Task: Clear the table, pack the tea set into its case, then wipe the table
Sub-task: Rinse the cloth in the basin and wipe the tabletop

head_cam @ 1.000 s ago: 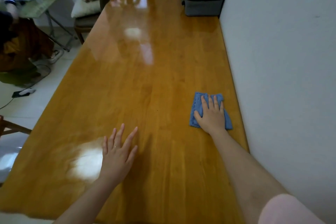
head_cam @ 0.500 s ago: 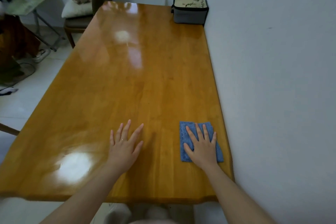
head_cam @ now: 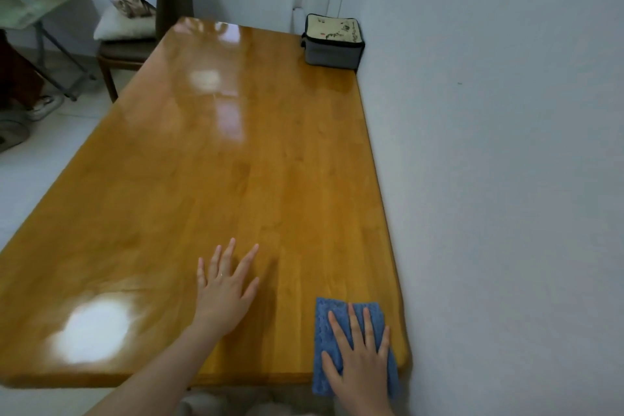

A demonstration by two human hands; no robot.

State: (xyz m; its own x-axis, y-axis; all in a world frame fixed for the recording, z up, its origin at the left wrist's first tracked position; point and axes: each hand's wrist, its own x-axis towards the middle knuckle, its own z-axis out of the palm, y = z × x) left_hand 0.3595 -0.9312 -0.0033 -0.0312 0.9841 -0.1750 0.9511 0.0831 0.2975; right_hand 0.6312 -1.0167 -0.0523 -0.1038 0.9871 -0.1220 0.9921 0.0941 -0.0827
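Note:
A long glossy wooden table (head_cam: 236, 186) runs away from me along the wall. My right hand (head_cam: 361, 358) lies flat, fingers straight, pressing a folded blue cloth (head_cam: 326, 324) at the table's near right corner; the cloth's near end hangs over the front edge. My left hand (head_cam: 226, 290) rests flat on the bare wood to the cloth's left, fingers spread. The grey tea set case (head_cam: 332, 42) with a cream patterned lid stands closed in the far right corner against the wall.
A white wall (head_cam: 489, 145) borders the table's right side. A dark chair (head_cam: 135, 44) with a cushion and bundled items stands at the far left end. A small green folding table (head_cam: 37, 7) is further left on the pale floor.
My right hand has drawn the blue cloth toward me along the right edge, from mid-table to the near corner. My left hand stays flat on the wood. The view has shifted back.

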